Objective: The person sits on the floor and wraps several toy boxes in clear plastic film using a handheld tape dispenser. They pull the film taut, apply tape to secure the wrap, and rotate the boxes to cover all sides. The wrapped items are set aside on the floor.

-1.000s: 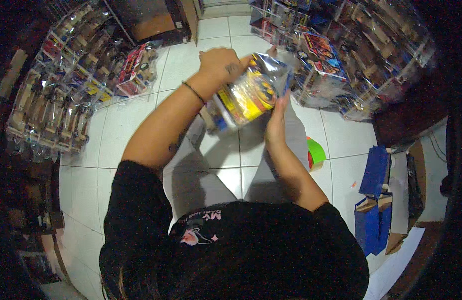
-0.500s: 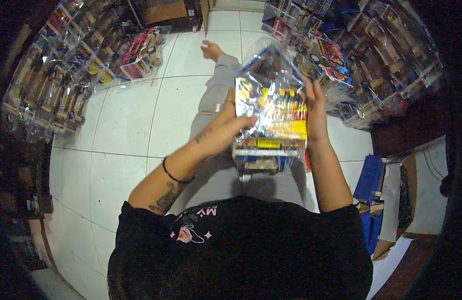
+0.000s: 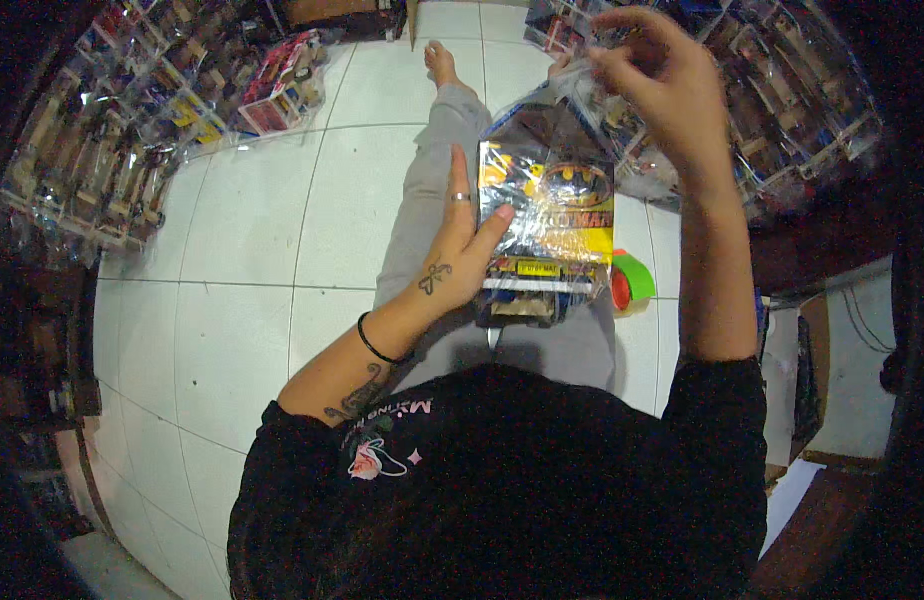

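A boxed toy in a clear plastic wrapper [image 3: 547, 225] lies over my lap, its printed face black, white and yellow. My left hand [image 3: 467, 225] grips its left edge, the thumb on the front and a ring on one finger. The loose plastic at the far end [image 3: 557, 115] stands up in a peak. Raised just beyond and right of that peak, my right hand [image 3: 667, 85] has thumb and forefinger curved with a gap between their tips. Nothing shows clearly between them; the other fingers are mostly hidden.
A green and orange tape roll [image 3: 630, 282] sits beside my right thigh. Plastic-wrapped toy packages are stacked at the far left [image 3: 112, 130] and far right [image 3: 782, 100]. A red wrapped box [image 3: 282, 85] rests on the tiled floor [image 3: 242, 230] by the left stack.
My right hand has left the package's right side and risen toward the far right. The left hand keeps its hold. The tape roll now shows more fully.
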Demonstrator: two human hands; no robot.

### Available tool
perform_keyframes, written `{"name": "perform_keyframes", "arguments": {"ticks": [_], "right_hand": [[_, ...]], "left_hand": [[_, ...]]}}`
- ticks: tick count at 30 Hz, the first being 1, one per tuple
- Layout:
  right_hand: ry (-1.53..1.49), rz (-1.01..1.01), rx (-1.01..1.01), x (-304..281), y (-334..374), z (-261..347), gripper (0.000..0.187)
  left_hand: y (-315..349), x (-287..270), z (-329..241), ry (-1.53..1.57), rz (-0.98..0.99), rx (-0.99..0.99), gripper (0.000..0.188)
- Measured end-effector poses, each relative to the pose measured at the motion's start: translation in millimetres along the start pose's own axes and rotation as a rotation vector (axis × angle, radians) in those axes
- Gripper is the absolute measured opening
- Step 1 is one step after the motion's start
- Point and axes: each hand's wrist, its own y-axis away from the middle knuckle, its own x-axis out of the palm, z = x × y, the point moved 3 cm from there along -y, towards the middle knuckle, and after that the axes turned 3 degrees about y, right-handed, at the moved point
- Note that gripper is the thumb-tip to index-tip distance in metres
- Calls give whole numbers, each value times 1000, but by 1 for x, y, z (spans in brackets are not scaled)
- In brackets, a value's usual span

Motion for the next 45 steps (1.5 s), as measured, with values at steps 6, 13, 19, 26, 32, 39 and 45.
{"name": "perform_keyframes", "arguments": {"ticks": [6,13,19,26,32,39,45], "right_hand": [[116,-76,-82,-1,45,-27,53],[300,341,-265,37,116,-17,73],[116,-40,-215,18,107,-31,61],[360,195,-248,41,101,-29,47],[402,21,-263,38,98,-18,47],[262,260,-249,38,107,-19,57],[91,-29,-183,24,111,-18,67]], "left_hand": [[-18,-10,-40,-742,134,539,113],[-10,3,-42,-958,171,434,119],[-11,0,-36,-889,152,595,97],[-7,1,-32,-780,118,573,106],[-7,1,-30,-658,76,575,123],[-7,0,-39,-725,71,538,116],[-9,1,-36,-933,155,550,110]]}}
